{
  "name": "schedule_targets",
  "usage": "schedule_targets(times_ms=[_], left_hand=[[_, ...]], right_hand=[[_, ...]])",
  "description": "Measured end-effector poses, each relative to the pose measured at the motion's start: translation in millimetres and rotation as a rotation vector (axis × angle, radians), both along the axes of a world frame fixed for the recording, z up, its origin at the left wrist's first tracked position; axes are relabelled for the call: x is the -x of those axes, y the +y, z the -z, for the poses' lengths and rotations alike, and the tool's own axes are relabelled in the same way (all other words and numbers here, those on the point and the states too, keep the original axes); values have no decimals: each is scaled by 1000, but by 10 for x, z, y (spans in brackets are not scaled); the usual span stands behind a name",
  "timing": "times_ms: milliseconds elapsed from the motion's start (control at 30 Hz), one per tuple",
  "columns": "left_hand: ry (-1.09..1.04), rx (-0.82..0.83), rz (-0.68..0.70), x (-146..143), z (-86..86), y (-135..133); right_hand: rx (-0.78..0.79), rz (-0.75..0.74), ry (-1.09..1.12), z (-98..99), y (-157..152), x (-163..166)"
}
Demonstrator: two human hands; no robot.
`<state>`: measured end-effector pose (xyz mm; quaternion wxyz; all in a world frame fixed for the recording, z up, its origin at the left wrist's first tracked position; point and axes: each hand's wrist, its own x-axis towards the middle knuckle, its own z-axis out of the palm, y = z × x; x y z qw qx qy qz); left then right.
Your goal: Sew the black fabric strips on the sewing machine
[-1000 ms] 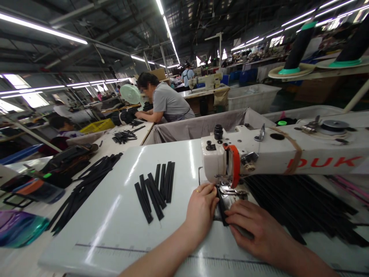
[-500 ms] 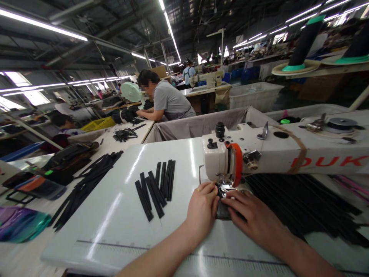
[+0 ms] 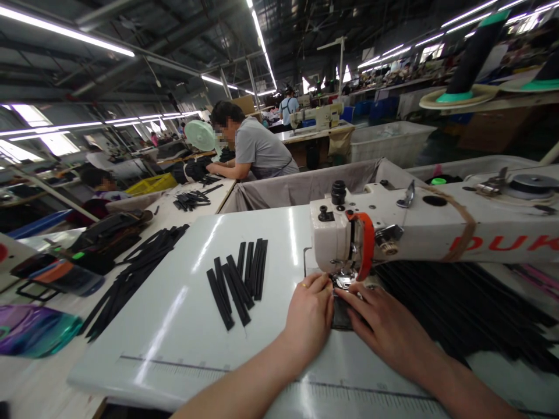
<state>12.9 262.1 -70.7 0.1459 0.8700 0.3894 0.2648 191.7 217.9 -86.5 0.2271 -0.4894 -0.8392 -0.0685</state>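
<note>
A white sewing machine [image 3: 419,233] lettered in red stands on the white table [image 3: 174,326]. Under its presser foot [image 3: 345,281] lies a short black strip [image 3: 339,317]. My left hand [image 3: 310,317], with a ring on one finger, presses its curled fingertips on the strip's left side beside the foot. From the right, my right hand [image 3: 384,331] lies flat over the strip, fingertips at the foot. Several finished black strips [image 3: 238,282] lie in a loose row to the left of my hands.
A heap of long black strips [image 3: 458,308] fills the table behind the machine arm. More black strips [image 3: 131,276] and dark bags [image 3: 105,241] lie at the left. A person in a grey shirt [image 3: 262,151] works at the table ahead. Thread cones [image 3: 469,64] stand at the upper right.
My right hand has slid forward along the strip toward the presser foot, and the strip has moved further under it. My left hand stays by the foot.
</note>
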Motion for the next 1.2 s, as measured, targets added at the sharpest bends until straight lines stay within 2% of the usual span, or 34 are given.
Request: schedule_targets(times_ms=[433,900,1100,1200], left_hand=[[151,-38,-40,-26,-21,-33],[90,-61,2,-26,-15,-26],[80,-70,7,-37,7,-72],[58,-76,17,14,4,-77]], right_hand=[[15,1,39,-18,3,26],[45,-39,10,-117,-123,26],[-20,-57,65,-159,-117,15],[-116,65,38,-185,-147,-126]])
